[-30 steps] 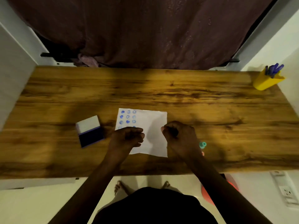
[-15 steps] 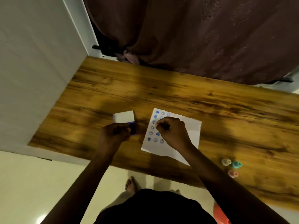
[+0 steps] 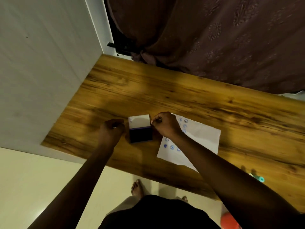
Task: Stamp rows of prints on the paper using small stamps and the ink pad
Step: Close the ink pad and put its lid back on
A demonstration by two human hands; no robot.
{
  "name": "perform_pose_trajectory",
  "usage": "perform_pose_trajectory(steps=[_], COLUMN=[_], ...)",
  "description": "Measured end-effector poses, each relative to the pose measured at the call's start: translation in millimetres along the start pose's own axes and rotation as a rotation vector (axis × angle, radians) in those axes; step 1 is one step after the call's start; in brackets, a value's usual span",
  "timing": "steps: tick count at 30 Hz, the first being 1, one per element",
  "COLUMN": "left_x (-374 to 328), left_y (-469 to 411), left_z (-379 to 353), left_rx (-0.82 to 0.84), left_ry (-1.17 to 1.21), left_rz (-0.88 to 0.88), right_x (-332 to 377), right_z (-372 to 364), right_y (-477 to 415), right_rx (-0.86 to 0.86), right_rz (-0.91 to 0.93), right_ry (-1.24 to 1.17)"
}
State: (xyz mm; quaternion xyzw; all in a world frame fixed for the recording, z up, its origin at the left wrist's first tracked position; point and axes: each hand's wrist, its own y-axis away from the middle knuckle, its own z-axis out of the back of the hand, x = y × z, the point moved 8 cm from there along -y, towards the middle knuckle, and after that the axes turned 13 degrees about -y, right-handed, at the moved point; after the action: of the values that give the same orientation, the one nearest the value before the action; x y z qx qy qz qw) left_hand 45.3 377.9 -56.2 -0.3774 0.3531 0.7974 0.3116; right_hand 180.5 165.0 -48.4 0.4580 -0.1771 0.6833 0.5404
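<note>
The open ink pad [image 3: 140, 135] lies on the wooden desk [image 3: 165, 90], its white lid [image 3: 139, 121] folded back. My right hand [image 3: 165, 125] is pinched on a small stamp that is mostly hidden by my fingers, and it hovers at the pad's right edge. Just left of the pad, my left hand [image 3: 112, 129] rests with its fingers curled shut; nothing shows clearly inside it. The white paper [image 3: 202, 139] with several blue round prints lies to the right, partly under my right forearm.
Spare small stamps [image 3: 260, 179], one teal, stand near the desk's front edge at the right. A white wall [image 3: 41, 71] borders the desk's left end, and a dark curtain [image 3: 214, 38] hangs behind it. My bare feet show on the floor below.
My right hand has moved left from the paper to the ink pad's right edge. My left hand has slid off the pad to its left side. The view has swung further left.
</note>
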Motion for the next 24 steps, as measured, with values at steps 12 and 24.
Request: perform_pose_trajectory(steps=[12,24], left_x=[-1.5,11.8], left_y=[-8.8,-8.4], left_z=[-11.0,-19.8], left_rx=[0.096,0.099], left_ry=[-0.003,0.042], left_rz=[-0.033,-0.008], right_x=[-4.7,-15.2], right_z=[-20.4,-19.6], right_y=[-16.4,-13.2], right_rx=[0.026,0.034], right_rz=[-0.028,-0.074], right_ry=[0.038,-0.034])
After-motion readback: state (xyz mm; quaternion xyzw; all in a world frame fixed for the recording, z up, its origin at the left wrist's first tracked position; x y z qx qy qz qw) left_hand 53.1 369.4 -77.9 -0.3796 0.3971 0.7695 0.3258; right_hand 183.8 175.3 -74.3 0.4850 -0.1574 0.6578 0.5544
